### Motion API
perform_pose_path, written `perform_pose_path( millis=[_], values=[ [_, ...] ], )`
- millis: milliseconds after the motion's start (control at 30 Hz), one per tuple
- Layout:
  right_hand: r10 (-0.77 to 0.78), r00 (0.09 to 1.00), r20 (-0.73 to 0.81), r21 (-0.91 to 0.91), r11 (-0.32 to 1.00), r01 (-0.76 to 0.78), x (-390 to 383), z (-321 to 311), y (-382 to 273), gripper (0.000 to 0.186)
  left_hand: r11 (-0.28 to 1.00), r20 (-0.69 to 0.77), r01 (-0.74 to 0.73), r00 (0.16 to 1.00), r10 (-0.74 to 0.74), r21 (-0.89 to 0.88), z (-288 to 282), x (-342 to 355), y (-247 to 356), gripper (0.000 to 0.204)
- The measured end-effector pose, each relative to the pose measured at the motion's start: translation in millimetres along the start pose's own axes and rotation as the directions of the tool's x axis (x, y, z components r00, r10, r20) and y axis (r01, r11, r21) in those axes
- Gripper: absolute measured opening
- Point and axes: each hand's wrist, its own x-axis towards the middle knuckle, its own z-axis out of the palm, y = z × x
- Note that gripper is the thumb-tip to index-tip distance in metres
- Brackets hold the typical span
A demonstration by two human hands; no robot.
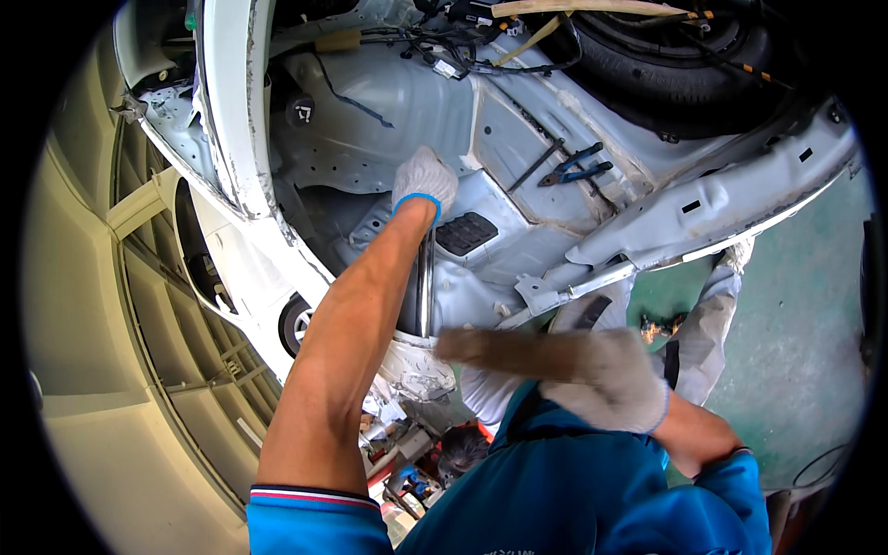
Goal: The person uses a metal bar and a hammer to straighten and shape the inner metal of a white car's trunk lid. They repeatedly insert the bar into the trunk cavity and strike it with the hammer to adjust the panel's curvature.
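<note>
1. L hand (426, 178), 1 of 2, in white knit glove w/ blue cuff: grip clenched at upper end of metal bar (425, 291); bar's top end hidden by fist & wrist.
2. R hand (606, 377), also gloved: grip closed round brown block (504, 352). Block & glove motion-blurred. Block's far end near bar's lower end; contact: cannot tell.
3. Bar, qty 1: approx. upright in view, inside body shell (416, 111), lower end close to shell's near edge. Block, qty 1: over near edge, in front of wearer's torso.
4. Edges: white pillar (242, 102) bounds L side; slotted rail (740, 190) bounds R side, w/ at least 2 dark rectangular slots. Tyre (666, 83), 1 visible, fills upper R corner.
5. Open room: bare panel above L hand, up to wire harness (444, 48); more btwn black vent (465, 234) & rail. Vent, qty 1, just R of L wrist. R of block, beyond wearer's legs: green floor (786, 338).
6. Loose tools on panel: blue-handled pliers (575, 172), 1 pr., & dark rod (536, 166), qty 1, side by side, well apart from both hands.
7. Outside shell, L: white car (236, 257), qty 1, w/ 1 wheel visible.
</note>
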Motion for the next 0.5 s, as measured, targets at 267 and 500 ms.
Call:
perform_pose_path(
  millis=[267,500],
  values=[
    [0.151,0.952,0.266,-0.099,0.987,-0.129,-16.8,38.7,3.6,0.04,0.999,-0.018,-0.048,0.999,0.048,0.019,-0.5,3.0,5.5,0.03],
    [0.142,0.985,0.103,0.027,0.989,-0.145,7.7,8.4,7.2,0.038,0.999,0.048,0.023,0.999,-0.021,-0.043,8.2,12.5,-1.6,0.03]
  ],
)
